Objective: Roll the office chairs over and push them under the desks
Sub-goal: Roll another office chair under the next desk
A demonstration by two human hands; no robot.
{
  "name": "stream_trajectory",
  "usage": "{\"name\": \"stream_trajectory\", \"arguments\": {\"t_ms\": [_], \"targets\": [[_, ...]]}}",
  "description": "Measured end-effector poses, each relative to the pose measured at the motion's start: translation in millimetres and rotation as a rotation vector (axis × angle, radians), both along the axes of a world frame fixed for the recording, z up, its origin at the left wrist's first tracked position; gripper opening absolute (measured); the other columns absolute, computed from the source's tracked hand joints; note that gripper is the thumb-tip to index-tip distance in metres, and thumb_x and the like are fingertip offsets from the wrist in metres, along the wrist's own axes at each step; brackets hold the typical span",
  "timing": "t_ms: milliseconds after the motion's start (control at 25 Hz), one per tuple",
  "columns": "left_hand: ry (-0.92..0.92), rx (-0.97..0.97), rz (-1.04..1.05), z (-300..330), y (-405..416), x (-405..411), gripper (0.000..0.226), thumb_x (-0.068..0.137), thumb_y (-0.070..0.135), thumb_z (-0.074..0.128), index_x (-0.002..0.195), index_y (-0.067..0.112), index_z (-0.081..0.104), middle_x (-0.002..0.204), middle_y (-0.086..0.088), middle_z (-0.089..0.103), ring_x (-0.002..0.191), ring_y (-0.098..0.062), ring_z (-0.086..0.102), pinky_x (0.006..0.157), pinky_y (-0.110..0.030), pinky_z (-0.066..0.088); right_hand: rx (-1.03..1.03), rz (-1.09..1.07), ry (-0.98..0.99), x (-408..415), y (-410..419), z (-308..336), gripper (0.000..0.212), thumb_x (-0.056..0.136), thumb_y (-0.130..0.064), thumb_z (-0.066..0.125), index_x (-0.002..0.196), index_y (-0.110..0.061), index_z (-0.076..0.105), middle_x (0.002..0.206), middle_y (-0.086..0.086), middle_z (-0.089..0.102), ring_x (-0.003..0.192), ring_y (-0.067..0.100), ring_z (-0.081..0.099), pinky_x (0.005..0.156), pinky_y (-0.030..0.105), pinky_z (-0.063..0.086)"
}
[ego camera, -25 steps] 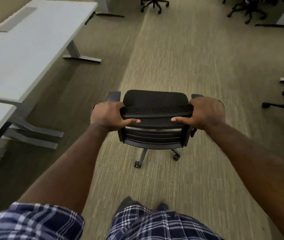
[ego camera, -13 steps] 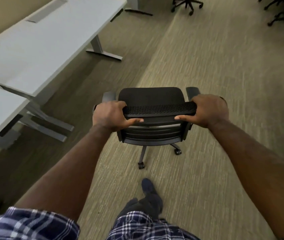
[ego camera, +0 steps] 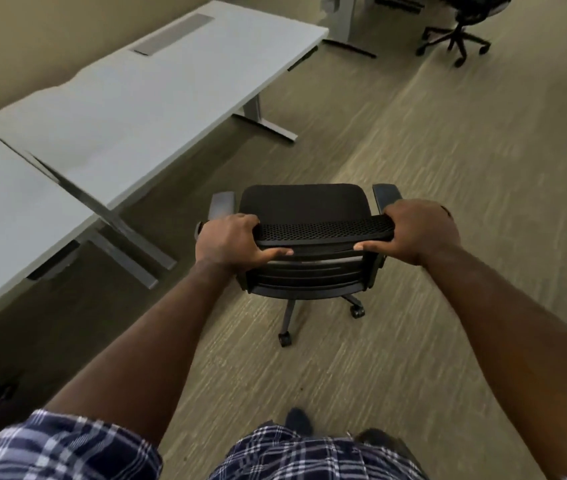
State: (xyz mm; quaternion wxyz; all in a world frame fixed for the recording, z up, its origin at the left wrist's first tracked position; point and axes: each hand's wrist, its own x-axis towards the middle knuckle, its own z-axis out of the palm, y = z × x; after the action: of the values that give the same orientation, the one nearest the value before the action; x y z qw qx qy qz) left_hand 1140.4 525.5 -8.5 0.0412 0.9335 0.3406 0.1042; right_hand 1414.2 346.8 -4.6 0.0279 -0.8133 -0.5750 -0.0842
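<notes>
A person in a blue-and-white plaid shirt [ego camera: 63, 448] gripped the perforated top edge of a black office chair's backrest [ego camera: 323, 228], the left hand [ego camera: 231, 244] clamped at its left end and the right hand [ego camera: 417, 230] at its right end, thumbs hooked over the rear face. The black wheeled office chair [ego camera: 304, 206] stood on striped beige carpet [ego camera: 448, 168], its grey armrests pointing away from the camera. To its left stood a long pale grey table on grey metal legs [ego camera: 157, 95], with a second pale grey table [ego camera: 5, 206] abutting it. Another black swivel chair [ego camera: 458, 32] stood well apart at upper right.
</notes>
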Motion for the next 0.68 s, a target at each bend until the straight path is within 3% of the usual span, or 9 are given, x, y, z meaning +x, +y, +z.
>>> {"name": "stream_trajectory", "arguments": {"t_ms": [240,520,680], "targets": [[0.017,0.046,0.092,0,39,20,0.079,0.057,0.103,0.028,0.073,0.031,0.057,0.058,0.018,0.040,0.055,-0.010,0.046,0.050,-0.026,0.031,0.049,0.110,0.025,34,68,0,0.082,0.057,-0.106,0.025,0.064,-0.025,0.043,0.059,-0.009,0.034,0.054,0.019,0.039,0.054,0.030,0.031],[0.055,0.034,0.329,-1,91,67,0.091,0.054,0.103,0.020,0.082,0.029,0.062,0.071,0.008,0.060,0.064,-0.014,0.057,0.054,-0.029,0.043,0.036,0.332,-0.006,108,181,-6,0.095,0.058,-0.105,0.023,0.073,-0.018,0.057,0.070,0.001,0.056,0.063,0.023,0.053,0.058,0.031,0.036],[0.045,0.055,0.420,-3,109,83,0.086,0.057,0.101,0.024,0.080,0.027,0.062,0.068,0.009,0.057,0.061,-0.013,0.054,0.053,-0.027,0.036,0.063,0.433,-0.027,127,234,-8,0.098,0.058,-0.105,0.020,0.076,-0.017,0.059,0.073,0.003,0.058,0.066,0.024,0.053,0.062,0.032,0.032]]}}
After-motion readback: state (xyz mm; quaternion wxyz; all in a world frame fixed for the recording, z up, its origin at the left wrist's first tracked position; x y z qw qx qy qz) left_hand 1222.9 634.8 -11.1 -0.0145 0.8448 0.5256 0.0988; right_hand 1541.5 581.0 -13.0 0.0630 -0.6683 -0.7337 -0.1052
